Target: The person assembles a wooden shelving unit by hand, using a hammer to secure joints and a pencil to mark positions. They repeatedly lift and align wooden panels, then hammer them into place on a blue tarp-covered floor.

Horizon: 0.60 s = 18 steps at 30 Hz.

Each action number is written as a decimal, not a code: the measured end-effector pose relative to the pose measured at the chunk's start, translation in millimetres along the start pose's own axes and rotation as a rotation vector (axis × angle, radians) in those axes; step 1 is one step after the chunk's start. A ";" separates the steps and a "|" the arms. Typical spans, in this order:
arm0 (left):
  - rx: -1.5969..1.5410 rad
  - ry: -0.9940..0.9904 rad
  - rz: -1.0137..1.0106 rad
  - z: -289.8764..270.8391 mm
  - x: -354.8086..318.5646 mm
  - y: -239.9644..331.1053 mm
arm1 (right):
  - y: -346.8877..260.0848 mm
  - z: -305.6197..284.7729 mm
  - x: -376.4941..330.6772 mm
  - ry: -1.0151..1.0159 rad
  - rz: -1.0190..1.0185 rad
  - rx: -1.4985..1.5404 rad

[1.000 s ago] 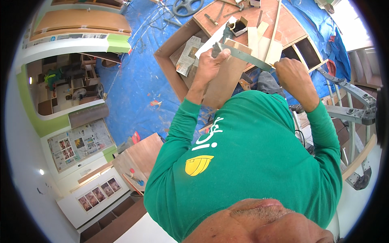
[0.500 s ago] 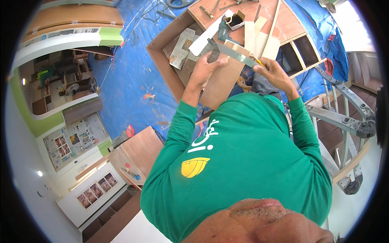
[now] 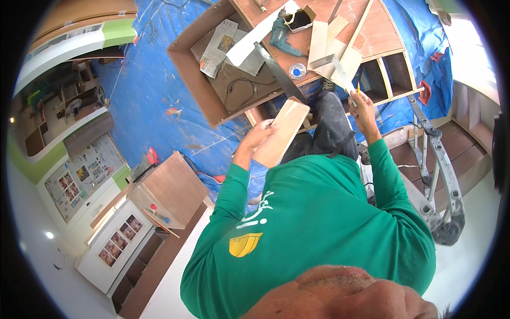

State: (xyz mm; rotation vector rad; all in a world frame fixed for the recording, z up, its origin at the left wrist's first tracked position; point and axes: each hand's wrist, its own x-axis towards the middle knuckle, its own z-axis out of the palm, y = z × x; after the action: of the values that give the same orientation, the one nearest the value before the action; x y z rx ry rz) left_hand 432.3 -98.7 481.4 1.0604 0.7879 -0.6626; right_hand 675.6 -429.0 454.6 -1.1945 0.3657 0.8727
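My left hand (image 3: 260, 133) is closed around the near left edge of a short wooden board (image 3: 282, 131), which is tilted in front of my stomach. In my right hand (image 3: 363, 110) is a metal try square (image 3: 342, 74), its blade pointing away from me and its head at the far end. A yellow pencil (image 3: 358, 88) sticks up from the same hand. The square and the board are apart. Beyond the board, a long dark blade (image 3: 279, 72), perhaps a saw, lies across the edge of a wooden cabinet (image 3: 186, 69).
A teal power drill (image 3: 281, 36), an open box (image 3: 300, 19), a clear round container (image 3: 297, 70) and wood strips (image 3: 319, 42) lie on the cabinet. Blue sheeting (image 3: 143, 85) covers the floor. A metal ladder (image 3: 435, 175) stands at my right, a smaller cabinet (image 3: 170, 189) at my left.
The square has come off the board and moved right with my right hand. My left hand has brought the board lower and nearer my body, uncovering the dark blade and the clear container.
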 end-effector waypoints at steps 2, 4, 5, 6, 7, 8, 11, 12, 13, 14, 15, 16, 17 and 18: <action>0.041 0.101 -0.013 -20.6 11.2 -41.8 | 4.0 -17.2 56.3 0.030 0.029 -0.059; -0.092 0.183 -0.103 -27.8 7.2 -73.4 | 21.7 -30.9 121.4 0.063 0.059 -0.052; -0.159 0.229 -0.146 -29.6 4.1 -86.4 | 29.5 -31.1 154.1 0.091 0.090 -0.038; -0.189 0.276 -0.169 -31.6 3.7 -99.2 | 34.8 -29.3 189.8 0.114 0.116 -0.026; -0.222 0.307 -0.188 -29.4 7.4 -112.7 | 36.0 -44.5 228.7 0.090 0.141 -0.019; -0.256 0.336 -0.209 -24.1 8.8 -123.4 | 38.7 -59.1 259.2 0.068 0.168 -0.015; -0.394 0.305 -0.250 6.1 -8.0 -93.6 | 47.0 -59.6 311.5 0.261 0.270 -0.082; -0.421 0.315 -0.248 8.1 -12.8 -99.0 | 45.3 -55.5 320.1 0.242 0.315 -0.181; -0.453 0.316 -0.205 11.7 -17.4 -106.3 | 49.0 -57.1 315.6 0.230 0.300 -0.332; -0.481 0.365 -0.182 11.1 -25.2 -112.7 | 49.9 -49.8 309.3 0.205 0.277 -0.476; -0.512 0.412 -0.156 11.0 -35.5 -120.0 | 48.8 -41.7 296.7 0.180 0.240 -0.441; -0.547 0.457 -0.129 10.4 -44.4 -129.1 | 45.1 -33.5 278.1 0.154 0.201 -0.410; -0.578 0.512 -0.115 4.6 -52.5 -139.7 | 35.5 -14.9 260.4 0.182 0.258 -0.373; -0.613 0.565 -0.100 -2.5 -59.2 -153.8 | 23.7 1.4 235.8 0.159 0.232 -0.366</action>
State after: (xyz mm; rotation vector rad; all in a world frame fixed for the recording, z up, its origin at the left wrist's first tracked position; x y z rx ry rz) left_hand 276.5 -144.5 452.9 0.6377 1.4314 -0.1603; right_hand 806.6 -332.7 282.2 -1.5882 0.4948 1.0787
